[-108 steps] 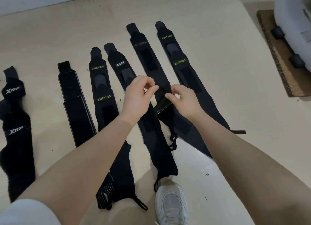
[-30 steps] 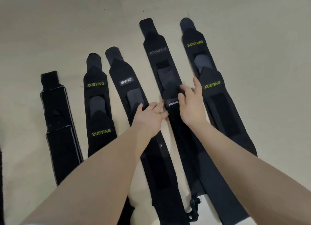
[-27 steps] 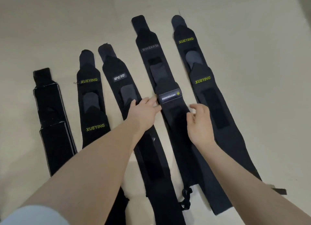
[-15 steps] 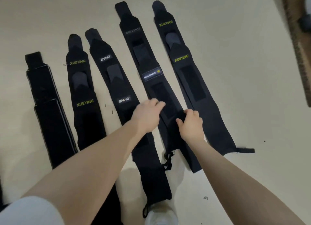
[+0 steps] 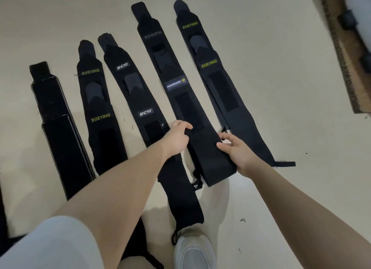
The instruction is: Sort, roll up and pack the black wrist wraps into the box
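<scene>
Several black wrist wraps lie side by side, stretched out on the pale floor. The MANUEKLEAR wrap [image 5: 176, 83] runs down the middle. My left hand [image 5: 177, 137] pinches its left edge near the lower end, and my right hand [image 5: 237, 150] holds its right edge. Left of it lies the IIICYO wrap [image 5: 138, 100], partly under my left forearm. Right of it lies a XUEYING wrap [image 5: 216, 77]. Further left are a second XUEYING wrap [image 5: 98, 108] and a plain wrap with pale edging [image 5: 58, 132]. No box is in view.
My white shoe [image 5: 193, 252] stands at the bottom, touching the loop end of the IIICYO wrap. A brown mat [image 5: 345, 53] with a white object on it sits at the right edge. Bare floor stretches beyond the wraps.
Both hands slid down the MANUEKLEAR wrap from its label to its lower end and now grip its two edges. The view has tilted down, so my shoe shows.
</scene>
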Demonstrator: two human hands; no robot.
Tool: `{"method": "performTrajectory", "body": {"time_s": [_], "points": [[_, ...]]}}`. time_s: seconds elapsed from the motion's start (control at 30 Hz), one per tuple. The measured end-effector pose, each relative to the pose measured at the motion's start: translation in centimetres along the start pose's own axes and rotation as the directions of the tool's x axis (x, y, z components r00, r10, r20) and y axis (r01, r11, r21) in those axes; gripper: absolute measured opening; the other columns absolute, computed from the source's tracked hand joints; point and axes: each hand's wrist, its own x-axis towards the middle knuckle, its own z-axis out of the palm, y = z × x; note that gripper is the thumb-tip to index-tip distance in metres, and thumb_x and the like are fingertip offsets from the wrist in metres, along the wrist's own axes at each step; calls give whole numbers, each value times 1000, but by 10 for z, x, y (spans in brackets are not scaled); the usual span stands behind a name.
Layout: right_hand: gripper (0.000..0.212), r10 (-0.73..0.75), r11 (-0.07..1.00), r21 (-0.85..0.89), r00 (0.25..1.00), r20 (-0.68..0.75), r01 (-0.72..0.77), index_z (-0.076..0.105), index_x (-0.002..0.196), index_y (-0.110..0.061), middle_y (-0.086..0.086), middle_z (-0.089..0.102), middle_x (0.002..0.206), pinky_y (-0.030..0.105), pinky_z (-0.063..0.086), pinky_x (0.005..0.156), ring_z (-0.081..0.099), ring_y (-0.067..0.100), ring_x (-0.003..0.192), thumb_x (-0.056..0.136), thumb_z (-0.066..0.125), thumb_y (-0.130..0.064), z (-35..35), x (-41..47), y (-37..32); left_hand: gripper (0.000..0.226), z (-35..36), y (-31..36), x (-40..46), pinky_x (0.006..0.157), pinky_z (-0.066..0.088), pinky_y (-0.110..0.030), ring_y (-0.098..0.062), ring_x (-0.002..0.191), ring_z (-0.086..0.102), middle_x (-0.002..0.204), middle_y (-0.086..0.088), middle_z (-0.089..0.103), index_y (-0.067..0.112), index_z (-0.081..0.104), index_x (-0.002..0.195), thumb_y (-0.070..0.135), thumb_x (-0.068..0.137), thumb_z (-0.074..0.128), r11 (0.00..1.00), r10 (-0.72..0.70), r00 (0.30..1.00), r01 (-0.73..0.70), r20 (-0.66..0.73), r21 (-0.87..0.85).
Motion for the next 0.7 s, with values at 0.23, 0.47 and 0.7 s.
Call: {"method": "performTrajectory", "body": {"time_s": [0.23,0.47,0.7], "points": [[39,146,808,-572,988,-43,-144,41,117,-19,3,57,112,44,56,82,58,26,101,89,60,-39,11,2,21,62,15,-3,-5,86,38,-15,-18,146,3,157,10,-17,22,42,142,-12,91,37,992,21,990,-38,143,124],[68,361,684,-700,929,79,-206,30,131,-17,5,50,124,42,56,83,56,27,106,78,73,-17,-5,-9,32,75,14,13,-8,106,37,-41,-26,146,-7,156,2,-23,30,28,147,-14,87,33,807,-50,983,-65,178,587],[23,283,878,-441,945,166,-185,45,114,-23,0,60,104,38,57,78,64,19,92,99,40,-5,-14,-21,33,46,53,10,-28,106,30,-38,-26,126,30,143,-10,25,8,46,134,35,97,42,585,131,980,-196,147,787]]}}
